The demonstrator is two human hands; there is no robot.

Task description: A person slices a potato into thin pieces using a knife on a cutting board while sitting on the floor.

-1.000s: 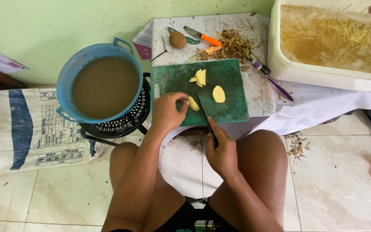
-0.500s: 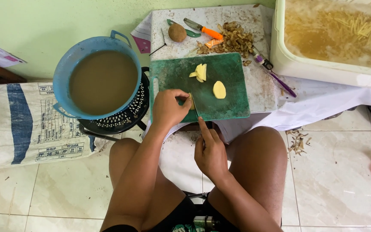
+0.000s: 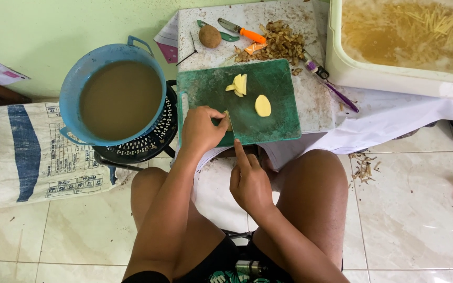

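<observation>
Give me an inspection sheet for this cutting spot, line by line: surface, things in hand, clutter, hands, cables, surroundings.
Surface: green cutting board on a stained white tabletop.
Things in hand: potato piece under the knife; a potato half and slices farther up the board.
Clutter: peel pile, whole potato, orange-handled knife, purple peeler.
Hands: left hand pins the piece; right hand grips the knife handle.
Cables: nothing seen.
Surroundings: blue pot of brown water, white tub of potato sticks, woven sack, tiled floor.
</observation>
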